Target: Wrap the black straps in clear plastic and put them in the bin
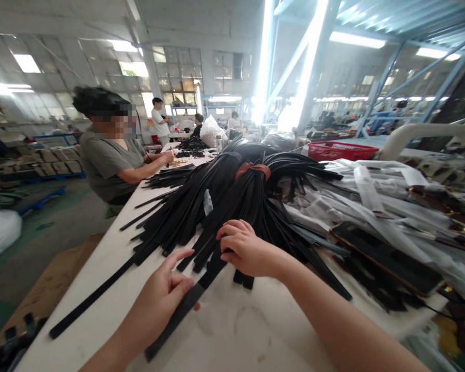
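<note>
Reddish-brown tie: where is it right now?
Head view, just right of centre: the reddish-brown tie is around a bundle of black strips on the table, beyond the right hand.

The straps (196, 201) look smooth and matt, the basket (341, 151) plastic.

Between the dark strap (178, 315) under the left hand (157, 292) and the right forearm (313, 294), the near part of the worktop (251, 330) is bare, so a hand could pass low there. Along the left edge there is also a narrow passage, but one long black strap (93, 296) lies across it, toward the near left corner. The tied bundle of black straps (251, 201) blocks the middle, and the heap of white-wrapped pieces (395, 201) obstructs the right side.
</note>
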{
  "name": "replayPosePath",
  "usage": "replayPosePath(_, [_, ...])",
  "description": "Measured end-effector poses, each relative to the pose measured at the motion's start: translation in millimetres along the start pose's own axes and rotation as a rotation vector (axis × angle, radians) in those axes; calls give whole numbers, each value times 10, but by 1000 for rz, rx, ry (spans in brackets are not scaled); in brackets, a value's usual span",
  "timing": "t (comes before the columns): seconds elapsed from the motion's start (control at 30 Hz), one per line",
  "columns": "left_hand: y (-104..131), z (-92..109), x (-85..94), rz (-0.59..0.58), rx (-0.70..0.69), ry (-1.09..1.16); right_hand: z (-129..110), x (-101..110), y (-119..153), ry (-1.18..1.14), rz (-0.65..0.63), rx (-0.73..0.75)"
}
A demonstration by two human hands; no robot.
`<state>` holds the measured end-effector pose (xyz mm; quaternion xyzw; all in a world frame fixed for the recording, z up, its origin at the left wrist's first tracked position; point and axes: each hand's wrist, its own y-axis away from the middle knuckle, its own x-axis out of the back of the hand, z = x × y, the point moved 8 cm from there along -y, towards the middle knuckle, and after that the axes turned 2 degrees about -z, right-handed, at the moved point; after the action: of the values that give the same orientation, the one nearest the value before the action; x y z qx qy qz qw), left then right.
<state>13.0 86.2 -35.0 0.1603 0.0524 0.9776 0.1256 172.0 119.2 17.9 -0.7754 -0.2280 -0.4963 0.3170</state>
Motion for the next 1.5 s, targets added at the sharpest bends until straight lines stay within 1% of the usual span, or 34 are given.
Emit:
replayPosePath(0.07, [11,-4,-36,-3,1,-7,-146,-5,-1,-17,49,45])
replayPosePath(0.13, [19,-13,-85,-21,5,37,-319,-97,5,-55,51,102])
replayPosePath(0.2, [22,-12,-114,-32,6,55,-389,-210,5,-81,33,126])
replayPosePath(0.23, [22,-6,-112,-28,5,44,-352,-248,-2,-71,29,109])
replayPosePath(0.3, [23,12,-86,-8,2,4,-136,-254,-24,2,42,10])
replayPosePath(0.37, [29,32,-62,5,1,-24,128,-165,-38,91,84,-108])
replayPosePath(0.4, [34,39,-62,1,3,-26,210,-106,-41,114,110,-139])
replayPosePath(0.43, [41,40,-69,-6,8,-21,235,-53,-43,115,136,-138])
replayPosePath(0.47, [49,38,-82,-12,15,-10,201,-12,-45,96,162,-111])
replayPosePath(0.53, [64,40,-114,-15,20,30,7,12,-40,24,194,-7])
replayPosePath(0.6, [72,55,-145,-8,9,77,-219,-33,-27,-53,187,89])
replayPosePath(0.67, [69,69,-153,1,0,120,-341,-99,-19,-97,158,129])
replayPosePath(0.73, [57,61,-110,12,14,136,-318,-134,-21,-104,146,117])
replayPosePath(0.8, [48,25,-15,5,59,115,-211,-128,-31,-93,162,89])
replayPosePath(0.87, [59,-45,100,-42,145,54,-105,-113,-43,-85,182,74])
replayPosePath(0.93, [103,-130,173,-161,249,-23,-36,-103,-51,-80,188,68])
replayPosePath(1.0, [171,-197,164,-332,324,-81,6,-80,-47,-70,198,63])
replayPosePath(1.03, [203,-211,133,-413,334,-93,25,-53,-40,-62,213,60])
replayPosePath(1.07, [223,-212,95,-470,325,-94,45,-17,-29,-55,233,56])
replayPosePath(1.1, [226,-203,56,-495,301,-85,66,26,-17,-48,256,53])
replayPosePath(1.13, [219,-191,15,-497,270,-70,88,73,-4,-43,278,52])
replayPosePath(1.2, [191,-176,-74,-463,219,-27,121,156,16,-39,305,61])
replayPosePath(1.3, [159,-166,-199,-392,173,63,84,216,23,-57,295,106])
replayPosePath(1.4, [146,-145,-264,-316,157,170,-106,164,23,-100,245,157])
replayPosePath(1.5, [150,-104,-302,-292,144,252,-388,15,34,-159,173,202])
